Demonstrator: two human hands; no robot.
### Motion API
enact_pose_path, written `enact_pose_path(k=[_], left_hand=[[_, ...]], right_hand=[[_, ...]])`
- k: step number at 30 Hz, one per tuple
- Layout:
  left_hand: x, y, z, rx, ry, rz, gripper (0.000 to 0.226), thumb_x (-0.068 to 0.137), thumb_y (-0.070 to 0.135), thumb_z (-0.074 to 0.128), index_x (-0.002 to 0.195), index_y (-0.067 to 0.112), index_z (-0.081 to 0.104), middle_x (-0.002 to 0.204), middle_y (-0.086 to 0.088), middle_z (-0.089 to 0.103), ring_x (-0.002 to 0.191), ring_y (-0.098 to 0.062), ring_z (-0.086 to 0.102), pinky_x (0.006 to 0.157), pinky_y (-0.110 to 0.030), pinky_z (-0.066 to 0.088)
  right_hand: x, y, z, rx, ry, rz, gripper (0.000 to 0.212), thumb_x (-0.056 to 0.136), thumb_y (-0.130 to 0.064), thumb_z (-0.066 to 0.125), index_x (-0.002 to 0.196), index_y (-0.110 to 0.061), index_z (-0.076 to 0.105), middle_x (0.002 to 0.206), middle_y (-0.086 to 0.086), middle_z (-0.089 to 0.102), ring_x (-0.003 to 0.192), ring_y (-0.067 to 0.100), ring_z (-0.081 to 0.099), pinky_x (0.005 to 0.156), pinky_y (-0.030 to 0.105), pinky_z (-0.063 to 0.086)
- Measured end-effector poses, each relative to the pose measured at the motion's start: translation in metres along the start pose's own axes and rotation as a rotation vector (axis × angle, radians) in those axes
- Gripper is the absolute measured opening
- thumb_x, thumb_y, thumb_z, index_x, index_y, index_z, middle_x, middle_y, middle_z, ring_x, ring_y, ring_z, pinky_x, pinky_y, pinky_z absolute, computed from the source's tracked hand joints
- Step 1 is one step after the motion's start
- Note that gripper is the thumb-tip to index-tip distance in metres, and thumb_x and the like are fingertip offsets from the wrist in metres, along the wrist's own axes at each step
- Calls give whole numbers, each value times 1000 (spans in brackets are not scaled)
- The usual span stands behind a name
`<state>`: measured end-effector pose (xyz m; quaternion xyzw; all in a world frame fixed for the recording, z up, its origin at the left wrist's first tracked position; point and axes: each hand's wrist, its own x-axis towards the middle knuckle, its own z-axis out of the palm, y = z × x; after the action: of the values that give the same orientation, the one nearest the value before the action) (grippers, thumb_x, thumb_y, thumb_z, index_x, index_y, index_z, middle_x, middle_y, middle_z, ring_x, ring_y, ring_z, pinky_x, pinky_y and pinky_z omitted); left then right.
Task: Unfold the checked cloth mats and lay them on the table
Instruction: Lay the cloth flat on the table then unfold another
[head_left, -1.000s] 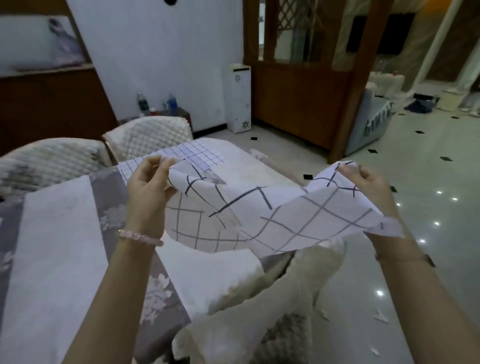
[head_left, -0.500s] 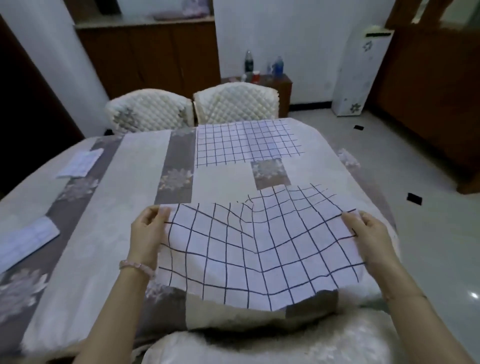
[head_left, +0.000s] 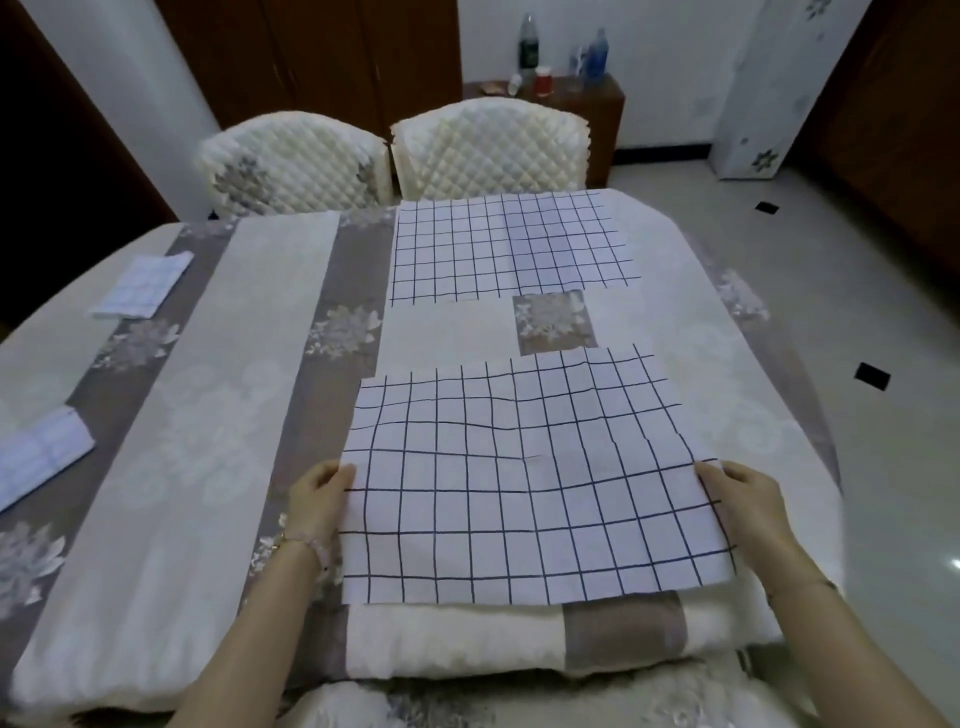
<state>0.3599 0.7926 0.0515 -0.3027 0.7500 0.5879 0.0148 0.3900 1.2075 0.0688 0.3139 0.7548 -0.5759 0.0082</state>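
A white checked mat (head_left: 524, 478) lies unfolded and nearly flat on the table (head_left: 208, 415) close to its near edge. My left hand (head_left: 317, 499) pinches the mat's left edge, and my right hand (head_left: 748, 499) holds its right edge. A second checked mat (head_left: 509, 247) lies spread out at the table's far side. Two folded checked mats rest at the left: one (head_left: 143, 285) farther away, one (head_left: 39, 454) nearer at the frame's edge.
The table wears a cream and grey flowered cloth. Two quilted white chairs (head_left: 389, 150) stand behind the far edge. A low cabinet (head_left: 597, 104) with bottles is beyond them. A quilted chair back (head_left: 519, 701) shows right below me. Tiled floor runs along the right.
The mat went from held up crumpled in the air to spread down flat on the table. My hands moved down with it, and my view turned left to face the table.
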Motion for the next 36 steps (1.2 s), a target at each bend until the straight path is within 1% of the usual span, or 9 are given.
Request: enact_pose_path(k=[7,9,11,14,18,23,26,31,36], left_hand=[[11,-9,19,150,22,-69,18,84,8,65,100,1,62,78,-8,60,76,-22,56,67,-26,47],[12,-13,23,333,66,-32,26,84,17,65,106,7,58,90,-10,64,88,-29,61,79,-36,51],[9,-17,28,654,112,130,32,84,22,63,112,8,55,105,-12,64,99,-34,59,83,-42,50],[-5,-18,52,894,49,538,27,83,11,58,110,5,62,108,-15,64,100,-36,58,83,-42,50],[-35,-30,93,1018,-291,895,35,81,23,42,100,12,70,105,-7,70,97,-28,68,81,-37,56],[-47,-61,105,1235,-390,834,50,84,43,35,124,21,56,129,1,61,121,-21,54,103,-39,37],[-46,-65,102,1281,-378,833,49,90,44,29,131,20,41,134,-1,57,127,-19,38,103,-41,24],[-47,-62,101,1329,-442,696,57,98,45,1,133,20,38,135,0,56,122,-22,56,103,-40,25],[-45,-66,102,1315,-426,722,57,97,46,2,133,21,39,135,0,56,128,-21,43,103,-38,23]], right_hand=[[26,32,-9,-257,86,68,31,79,-30,59,70,-2,66,71,16,69,74,38,64,69,44,52],[25,33,-6,-325,111,80,26,81,-30,60,85,-5,67,82,8,66,86,35,62,76,39,48],[26,28,-1,-440,199,56,34,85,-22,60,116,-7,58,108,10,63,105,36,57,86,39,44],[22,17,14,-617,289,-167,42,86,-12,56,128,-8,52,128,16,53,116,37,46,94,41,39],[5,10,55,-667,-25,-449,32,92,-12,51,122,-11,59,127,6,58,120,24,47,100,34,38],[1,31,91,-886,-415,-748,34,95,-21,46,126,-17,59,135,-3,56,128,17,48,110,34,37],[25,30,90,-949,-375,-776,40,96,-24,42,134,-16,52,143,0,48,135,19,42,113,42,31],[75,13,71,-1113,-278,-554,50,101,-30,29,149,-20,23,158,-4,18,147,19,14,117,47,17],[79,7,70,-1071,-274,-513,49,100,-30,30,147,-17,27,157,0,21,146,22,17,116,46,20]])
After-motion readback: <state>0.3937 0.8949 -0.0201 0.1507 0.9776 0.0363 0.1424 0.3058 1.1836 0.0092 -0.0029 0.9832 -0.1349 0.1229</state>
